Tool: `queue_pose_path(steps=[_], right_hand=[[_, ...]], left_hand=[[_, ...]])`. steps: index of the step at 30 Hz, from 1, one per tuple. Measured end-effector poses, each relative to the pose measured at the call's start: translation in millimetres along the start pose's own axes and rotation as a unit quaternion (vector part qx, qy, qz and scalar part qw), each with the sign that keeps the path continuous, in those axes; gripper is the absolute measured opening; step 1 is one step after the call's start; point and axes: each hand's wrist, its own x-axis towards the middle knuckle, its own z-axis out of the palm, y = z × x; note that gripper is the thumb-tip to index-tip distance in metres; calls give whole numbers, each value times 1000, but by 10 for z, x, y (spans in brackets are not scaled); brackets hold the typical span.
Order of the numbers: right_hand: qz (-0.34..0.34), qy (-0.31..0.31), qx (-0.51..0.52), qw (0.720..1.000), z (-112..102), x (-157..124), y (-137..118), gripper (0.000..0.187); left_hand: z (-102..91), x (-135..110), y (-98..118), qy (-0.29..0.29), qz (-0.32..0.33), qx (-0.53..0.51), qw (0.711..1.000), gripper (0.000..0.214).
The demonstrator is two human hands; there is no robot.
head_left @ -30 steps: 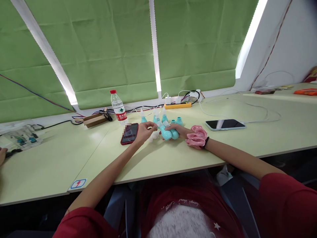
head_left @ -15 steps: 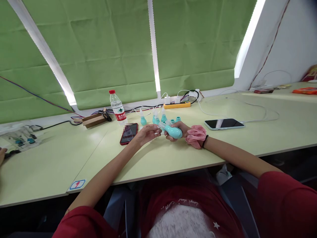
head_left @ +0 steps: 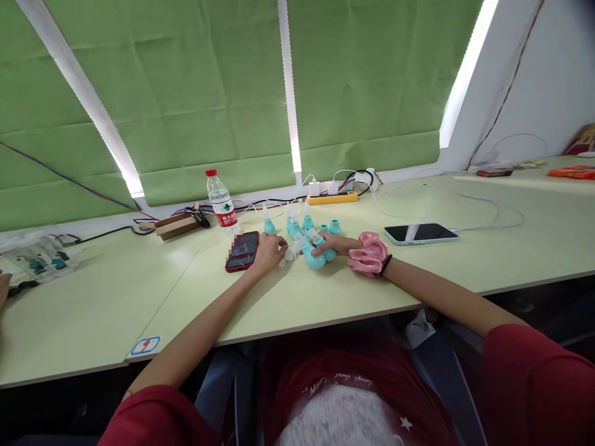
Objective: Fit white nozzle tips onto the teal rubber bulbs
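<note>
My right hand (head_left: 333,242), with a pink scrunchie at the wrist, is closed round a teal rubber bulb syringe (head_left: 315,257) with a clear collar on its neck. A second teal bulb (head_left: 330,254) lies right beside it, partly under the fingers. My left hand (head_left: 268,254) is low over the table, thumb and fingers pinched together; what they hold, if anything, is too small to make out. Small clear plastic tips (head_left: 292,251) lie between the hands. Behind them stand teal bulbs with clear nozzles (head_left: 268,225) and open-necked bulbs (head_left: 334,227).
A red-cased phone (head_left: 242,251) lies beside my left hand, a water bottle (head_left: 222,204) behind it. To the right is another phone (head_left: 421,233) on a cable. A yellow power strip (head_left: 333,197), cords and a cardboard box (head_left: 177,225) line the back. Another person's hand (head_left: 4,286) shows at far left.
My left hand has moved left and down, away from the bulb's nozzle end. My right hand has lowered and turned the bulb, so its neck now points up.
</note>
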Motion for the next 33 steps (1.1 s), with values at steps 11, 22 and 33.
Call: queue_pose_path(steps=[11, 22, 33], right_hand=[[-176, 177, -434, 866, 168, 41, 41, 28], [-93, 185, -566, 798, 312, -6, -21, 33], [-25, 167, -661, 731, 432, -61, -137, 31]], left_hand=[[-257, -31, 311, 43, 18, -153, 987, 29], [-284, -62, 452, 12, 168, -96, 981, 20], [-287, -39, 420, -23, 188, -50, 981, 15]])
